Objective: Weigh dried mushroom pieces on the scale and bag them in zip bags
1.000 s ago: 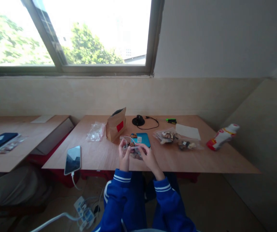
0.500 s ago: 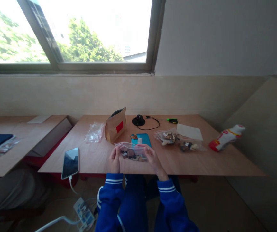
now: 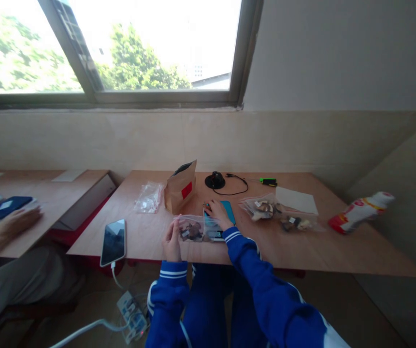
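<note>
My left hand (image 3: pixel 172 241) pinches the left edge of a clear zip bag (image 3: pixel 192 231), which holds dark brown pieces that look like dried mushroom and a small white label. My right hand (image 3: pixel 218 212) reaches over a flat blue scale (image 3: pixel 228 209) with a small display at its near end. Its fingertips are closed around a small brown piece (image 3: pixel 205 206) at the scale's far left corner, mostly hidden by the fingers. The bag's right end overlaps the scale's near part.
A kraft paper pouch (image 3: pixel 180 189) and empty clear bags (image 3: pixel 149 197) stand left. Two filled bags (image 3: pixel 264 208), white paper (image 3: pixel 296 200) and a bottle (image 3: pixel 360 212) lie right. Behind are a black stand (image 3: pixel 215 180) and screwdriver (image 3: pixel 268 181). A charging phone (image 3: pixel 113 242) overhangs the front edge. A co-worker's hand (image 3: pixel 21 222) rests far left.
My right hand has let go of the bag's right side and moved forward onto the brown piece. My left hand still holds the bag. A co-worker's arm has come into view at left.
</note>
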The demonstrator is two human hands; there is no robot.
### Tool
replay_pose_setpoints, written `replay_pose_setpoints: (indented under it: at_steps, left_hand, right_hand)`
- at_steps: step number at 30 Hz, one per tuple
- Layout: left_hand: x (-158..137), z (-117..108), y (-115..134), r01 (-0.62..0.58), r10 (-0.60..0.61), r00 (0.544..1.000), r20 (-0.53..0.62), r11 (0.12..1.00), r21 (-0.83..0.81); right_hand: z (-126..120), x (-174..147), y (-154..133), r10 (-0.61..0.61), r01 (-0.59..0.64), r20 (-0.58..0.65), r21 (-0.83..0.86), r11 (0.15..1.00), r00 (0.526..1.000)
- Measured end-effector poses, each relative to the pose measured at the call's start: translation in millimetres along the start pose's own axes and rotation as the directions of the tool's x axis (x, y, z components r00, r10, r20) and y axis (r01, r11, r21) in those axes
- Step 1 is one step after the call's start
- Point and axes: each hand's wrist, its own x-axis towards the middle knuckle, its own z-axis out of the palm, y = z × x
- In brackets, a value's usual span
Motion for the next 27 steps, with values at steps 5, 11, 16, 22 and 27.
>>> replay_pose_setpoints:
  at_steps: [5,11,16,22,27]
  left_hand:
    - [-1,4,7,0.072,-0.072,0.997,0.004,0.986,-0.149]
    - [-10,12,14,0.159,-0.157,0.987,0.026,0.957,-0.243]
    - [-15,18,13,0.179,-0.172,0.984,0.047,0.943,-0.282]
    - [-24,24,12,0.173,-0.162,0.985,0.063,0.942,-0.287]
    - [-32,27,15,0.174,-0.165,0.985,0.054,0.934,-0.311]
  right_hand:
    - [-8,-9,5,0.074,-0.062,-0.092,0.129,0.99,0.993]
    - [-45,-23,11,0.231,-0.123,-0.285,0.353,0.928,0.93]
    - [-97,-54,-21,0.298,0.026,-0.343,0.693,0.721,0.891]
    - [-127,-82,-62,0.092,0.163,-0.374,0.596,0.786,0.923]
    - [-117,-94,-67,-0.086,0.211,-0.288,0.438,0.874,0.954]
